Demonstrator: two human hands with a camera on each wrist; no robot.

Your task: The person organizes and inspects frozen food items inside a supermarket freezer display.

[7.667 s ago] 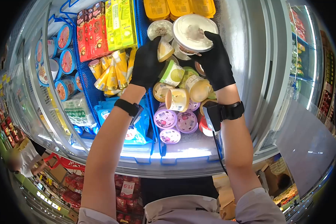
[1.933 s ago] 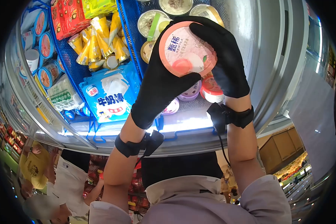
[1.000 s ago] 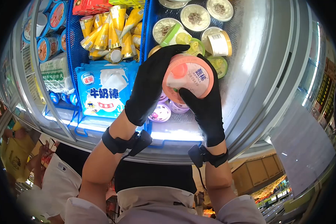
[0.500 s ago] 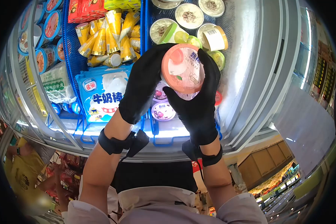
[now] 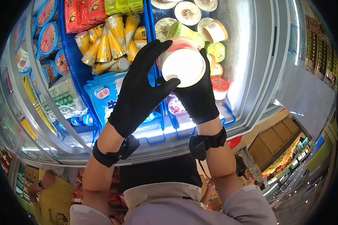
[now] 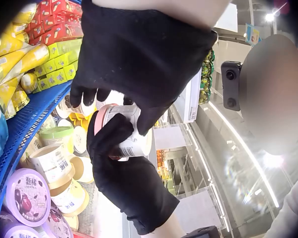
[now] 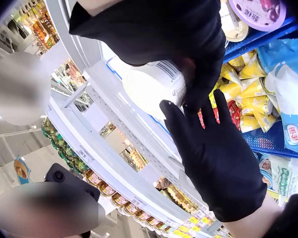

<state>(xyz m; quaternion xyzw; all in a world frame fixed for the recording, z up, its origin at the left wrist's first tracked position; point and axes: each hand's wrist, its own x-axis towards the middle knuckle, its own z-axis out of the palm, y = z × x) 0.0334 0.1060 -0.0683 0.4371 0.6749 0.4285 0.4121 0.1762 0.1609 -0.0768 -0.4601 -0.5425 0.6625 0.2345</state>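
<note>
Evidently, the tub (image 5: 181,62) was grasped by both the left hand (image 5: 139,84) and the right hand (image 5: 199,100), directly between them, its base (image 5: 184,70) turned toward the wearer, its pink lid (image 6: 101,117) away.

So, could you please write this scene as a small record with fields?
Place: shop freezer
Item in hand: pink-lidded cup, tilted, pale base toward head camera
Right hand: black-gloved, grips the cup
Left hand: black-gloved, close at the cup, fingers mostly straight
Blue basket: yellow cones, red boxes, blue bag
Other tubs include: purple-lidded tub, red-lidded tub
</note>
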